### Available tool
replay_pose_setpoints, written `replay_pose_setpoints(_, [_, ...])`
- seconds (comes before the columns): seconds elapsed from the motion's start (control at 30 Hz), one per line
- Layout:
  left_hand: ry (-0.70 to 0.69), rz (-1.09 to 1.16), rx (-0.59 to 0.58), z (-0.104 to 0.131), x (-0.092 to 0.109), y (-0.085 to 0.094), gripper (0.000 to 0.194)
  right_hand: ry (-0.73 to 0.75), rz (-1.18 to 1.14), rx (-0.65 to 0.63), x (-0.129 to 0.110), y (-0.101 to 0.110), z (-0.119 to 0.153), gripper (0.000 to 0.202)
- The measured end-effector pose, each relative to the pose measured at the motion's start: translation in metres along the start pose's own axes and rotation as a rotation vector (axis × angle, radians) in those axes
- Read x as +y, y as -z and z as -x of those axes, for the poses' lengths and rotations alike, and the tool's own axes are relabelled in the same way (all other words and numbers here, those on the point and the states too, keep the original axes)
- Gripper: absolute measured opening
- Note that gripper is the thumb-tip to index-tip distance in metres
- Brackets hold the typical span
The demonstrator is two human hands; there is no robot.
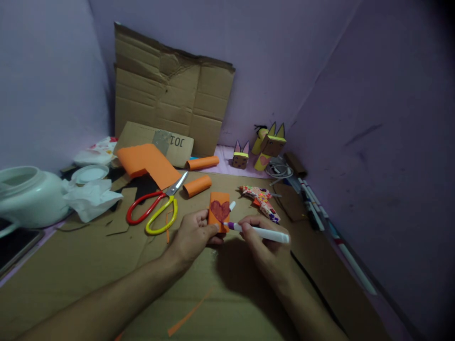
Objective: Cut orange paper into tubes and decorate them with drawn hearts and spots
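My left hand (195, 235) is closed on a small orange paper piece (214, 199), thumb on its front and fingers behind. A dark red heart (220, 210) is coloured on that piece. Between the fingers of my right hand (268, 246) is a white marker (265, 232) with a purple collar, its tip touching the heart's lower edge. A white marker cap (232, 206) shows just behind the paper's right side. Scissors (167, 193) with one red and one yellow handle lie open to the left of my left hand.
Two orange paper rolls (197, 186) and an orange sheet (145, 163) lie beyond the scissors. A patterned glue gun (261, 199) is at right, with several markers (316, 203) along the wall. Paper animal figures (272, 143) stand behind. A white teapot (31, 196) and crumpled tissue (90, 199) sit left.
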State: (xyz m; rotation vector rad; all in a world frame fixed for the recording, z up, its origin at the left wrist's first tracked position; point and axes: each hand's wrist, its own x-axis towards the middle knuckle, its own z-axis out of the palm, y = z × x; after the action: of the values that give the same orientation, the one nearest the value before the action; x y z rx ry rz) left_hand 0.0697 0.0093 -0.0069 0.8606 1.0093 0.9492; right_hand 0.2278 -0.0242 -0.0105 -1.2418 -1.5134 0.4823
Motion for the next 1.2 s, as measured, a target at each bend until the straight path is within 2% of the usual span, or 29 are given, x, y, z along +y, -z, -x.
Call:
replay_pose_setpoints(0.23, [0.037, 0.01, -0.005, 0.0005, 0.0025, 0.0003, 0.022, -0.097, -0.171, 0.206, -0.0018, 0.0036, -0.0049, 0.018])
replay_pose_setpoints(0.37, [0.042, 0.021, -0.004, 0.0009, 0.0041, -0.0009, 0.022, -0.081, -0.091, 0.134, 0.0011, 0.0044, -0.0032, 0.018])
replay_pose_setpoints(0.57, [0.016, 0.011, -0.027, 0.0007, 0.0024, -0.0007, 0.024, 0.042, -0.004, 0.002, 0.0006, 0.0028, -0.0002, 0.015])
replay_pose_setpoints(0.8, [0.011, -0.013, -0.022, 0.0005, 0.0019, -0.0004, 0.03, 0.158, 0.023, -0.054, -0.0013, 0.0022, -0.0045, 0.012])
replay_pose_setpoints(1.07, [0.012, -0.002, -0.017, 0.0014, 0.0023, -0.0017, 0.026, 0.135, 0.045, -0.046, -0.0008, 0.002, -0.0018, 0.013])
replay_pose_setpoints(1.2, [0.034, 0.037, -0.027, 0.001, 0.0017, 0.0006, 0.023, 0.052, -0.069, 0.079, 0.0038, 0.0048, -0.0025, 0.013])
